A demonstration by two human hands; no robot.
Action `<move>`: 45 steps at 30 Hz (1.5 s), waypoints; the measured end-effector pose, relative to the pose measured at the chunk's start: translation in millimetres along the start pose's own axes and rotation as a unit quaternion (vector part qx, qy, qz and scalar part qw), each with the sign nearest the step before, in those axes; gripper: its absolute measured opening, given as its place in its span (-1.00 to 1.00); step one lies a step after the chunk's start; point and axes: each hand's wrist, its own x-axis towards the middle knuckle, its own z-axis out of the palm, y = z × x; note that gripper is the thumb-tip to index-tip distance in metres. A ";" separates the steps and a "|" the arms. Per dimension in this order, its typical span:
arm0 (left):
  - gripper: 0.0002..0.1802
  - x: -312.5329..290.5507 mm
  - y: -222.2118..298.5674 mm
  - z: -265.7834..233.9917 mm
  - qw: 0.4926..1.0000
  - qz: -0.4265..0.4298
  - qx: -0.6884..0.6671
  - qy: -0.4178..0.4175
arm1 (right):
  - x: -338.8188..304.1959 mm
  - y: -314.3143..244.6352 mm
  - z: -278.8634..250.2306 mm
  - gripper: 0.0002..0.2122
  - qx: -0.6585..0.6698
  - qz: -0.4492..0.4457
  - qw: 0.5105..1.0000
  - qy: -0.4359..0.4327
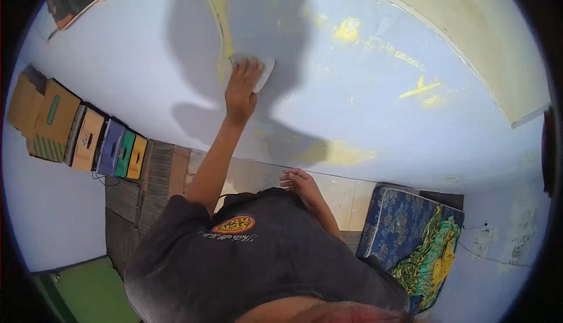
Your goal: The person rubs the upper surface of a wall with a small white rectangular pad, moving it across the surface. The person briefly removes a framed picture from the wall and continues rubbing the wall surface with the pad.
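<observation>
My left hand (240, 94) is raised to the pale blue wall (146, 70), its fingers pressed over a flat, whitish piece (267, 74) with a rounded edge. Whether this is a sheet of sandpaper, a cloth or a scraper, I cannot tell. It lies against the wall at the lower end of a vertical yellow filler strip (219, 18). Low in front of my dark shirt hangs my right hand (302, 183), fingers loosely bent and apart, with nothing seen in it. My shadow darkens the wall around the left hand.
More yellow patches (347, 31) mark the wall to the right. Cardboard boxes (56, 117) and a row of coloured drawers (111, 147) stand at the left. A blue mattress (384, 217) with a patterned cloth (431, 247) on it is at the lower right.
</observation>
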 end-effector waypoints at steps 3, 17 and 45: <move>-0.32 -31.6 -4.5 -2.4 0.999 -0.002 -0.006 -0.053 | 3.5 2.8 -1.0 -0.75 0.000 0.004 1.000 -0.002; -0.42 43.7 7.6 -33.4 0.995 0.052 0.067 0.043 | -4.7 1.1 -0.1 -0.74 -0.017 -0.006 1.000 -0.002; -0.37 -46.8 8.9 -18.0 0.993 -0.009 -0.003 -0.114 | -5.4 -7.2 12.7 -0.74 -0.058 0.011 0.998 -0.003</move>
